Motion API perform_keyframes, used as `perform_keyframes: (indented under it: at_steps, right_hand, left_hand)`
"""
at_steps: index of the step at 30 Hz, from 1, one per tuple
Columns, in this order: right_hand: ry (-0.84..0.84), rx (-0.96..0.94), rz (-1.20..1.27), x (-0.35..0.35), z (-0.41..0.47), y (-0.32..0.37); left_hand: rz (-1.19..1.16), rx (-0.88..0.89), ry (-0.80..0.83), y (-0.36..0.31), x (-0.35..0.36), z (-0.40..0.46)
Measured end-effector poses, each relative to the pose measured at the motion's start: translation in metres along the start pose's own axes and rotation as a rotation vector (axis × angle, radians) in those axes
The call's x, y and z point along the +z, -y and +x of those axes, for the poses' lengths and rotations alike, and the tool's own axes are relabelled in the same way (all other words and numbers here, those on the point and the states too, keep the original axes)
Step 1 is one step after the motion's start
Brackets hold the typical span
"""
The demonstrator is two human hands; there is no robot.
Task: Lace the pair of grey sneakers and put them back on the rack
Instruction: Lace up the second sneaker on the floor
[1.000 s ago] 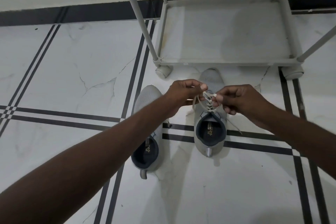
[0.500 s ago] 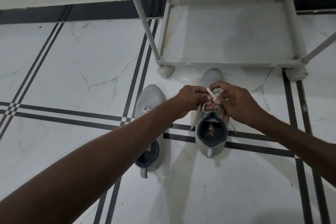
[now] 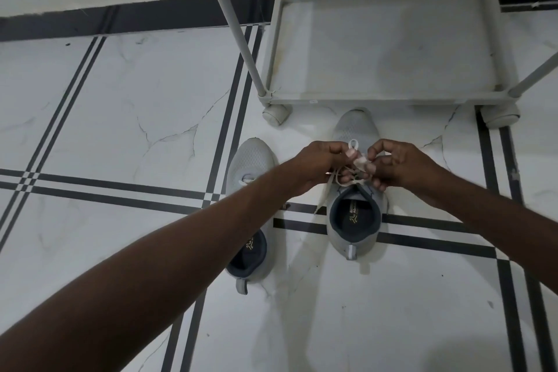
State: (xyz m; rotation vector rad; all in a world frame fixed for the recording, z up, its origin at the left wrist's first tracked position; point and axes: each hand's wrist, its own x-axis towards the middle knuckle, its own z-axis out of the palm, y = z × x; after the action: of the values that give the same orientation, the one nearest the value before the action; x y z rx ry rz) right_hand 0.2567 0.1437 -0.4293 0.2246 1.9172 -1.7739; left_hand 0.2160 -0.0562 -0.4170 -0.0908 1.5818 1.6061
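Both hands are pinching the white lace [image 3: 353,157] over the right grey sneaker [image 3: 356,220]: left hand [image 3: 320,166] and right hand [image 3: 398,167] fingers curled tight on loops. Left sneaker [image 3: 250,166] is sitting beside it on the floor, just in front of the rack [image 3: 389,96].

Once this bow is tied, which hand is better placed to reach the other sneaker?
Probably the left hand. Its arm already crosses over the other sneaker, which lies left of the sneaker being tied. The right hand is farther away, and both hold the lace.

Open tiled floor [image 3: 126,106] lies left of the left sneaker [image 3: 252,160]; ahead, the rack [image 3: 389,96] frame and its slanting post [image 3: 232,24] block passage, its bottom shelf apparently bare.
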Motion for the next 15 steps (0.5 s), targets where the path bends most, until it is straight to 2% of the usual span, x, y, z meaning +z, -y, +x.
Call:
perform_keyframes:
  at_steps: [2, 5, 7, 10, 13, 15]
  right_hand:
    - [-0.001, 0.047, 0.091, -0.001, 0.002, -0.001]
    - [0.000, 0.087, 0.101, 0.002, 0.005, -0.003]
    - [-0.011, 0.108, 0.064, 0.003, 0.006, -0.001]
    - [0.038, 0.149, -0.026, 0.002, 0.007, 0.003]
    - [0.125, 0.198, -0.060, 0.002, 0.007, 0.010]
    - [0.113, 0.191, -0.052, 0.002, 0.004, 0.014]
  left_hand:
    - [0.292, 0.087, 0.021, -0.004, -0.002, -0.003]
    - [0.959, 0.346, -0.080, -0.003, 0.001, -0.002]
    - [1.152, 0.517, -0.175, 0.002, 0.007, -0.002]
    - [1.162, 0.614, -0.310, 0.012, 0.015, -0.001]
    - [1.091, 0.613, -0.421, 0.016, 0.026, 0.000]
    - [0.990, 0.588, -0.473, 0.017, 0.029, 0.000]
